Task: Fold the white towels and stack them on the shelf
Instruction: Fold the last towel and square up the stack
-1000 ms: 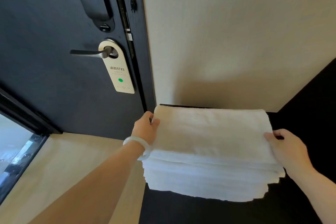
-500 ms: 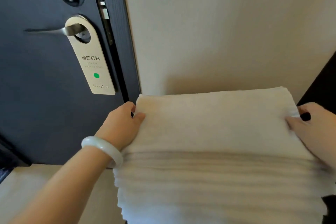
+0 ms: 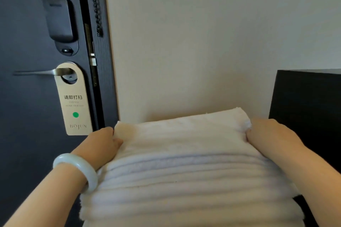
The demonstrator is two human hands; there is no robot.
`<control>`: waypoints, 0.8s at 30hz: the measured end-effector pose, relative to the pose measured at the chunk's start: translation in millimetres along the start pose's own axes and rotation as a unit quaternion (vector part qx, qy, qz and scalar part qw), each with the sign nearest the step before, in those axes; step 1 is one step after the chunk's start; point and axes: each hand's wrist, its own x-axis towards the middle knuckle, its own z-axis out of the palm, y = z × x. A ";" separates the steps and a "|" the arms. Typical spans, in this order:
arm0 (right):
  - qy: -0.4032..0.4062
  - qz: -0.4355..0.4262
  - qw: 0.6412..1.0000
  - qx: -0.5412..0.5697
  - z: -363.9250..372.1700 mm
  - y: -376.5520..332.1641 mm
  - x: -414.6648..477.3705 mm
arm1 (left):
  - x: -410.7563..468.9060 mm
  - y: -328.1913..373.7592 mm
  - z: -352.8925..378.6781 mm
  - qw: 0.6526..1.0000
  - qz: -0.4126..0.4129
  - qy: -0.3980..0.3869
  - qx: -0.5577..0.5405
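Observation:
A stack of several folded white towels [image 3: 184, 171] fills the lower middle of the view, close to the camera. My left hand [image 3: 100, 146], with a pale bangle on its wrist, grips the stack's left side, fingers tucked under the top towel's corner. My right hand [image 3: 267, 134] grips the right side near the top layers. What the stack stands on is hidden beneath it.
A dark door [image 3: 27, 116] stands at the left with a lever handle [image 3: 36, 73] and a hanging door sign [image 3: 73, 101]. A cream wall [image 3: 203, 42] rises straight ahead. A black cabinet side [image 3: 310, 107] stands at the right.
The view has moved in and tilted up, so the towel stack looms larger and lower. Both hands keep hold of its two sides. The black surface below has gone out of sight.

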 end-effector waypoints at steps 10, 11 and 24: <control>-0.014 -0.032 0.997 0.067 -1.3 6.8 -0.8 | -25.1 5.1 -12.1 0.993 -0.020 -0.016 -0.113; -0.029 -0.047 0.992 0.111 -5.6 10.7 -1.1 | -29.2 3.0 -16.8 0.988 -0.020 -0.019 -0.149; -0.010 -0.065 0.949 0.308 8.0 39.8 -12.8 | -79.6 -6.2 -22.4 0.898 -0.019 0.015 -0.438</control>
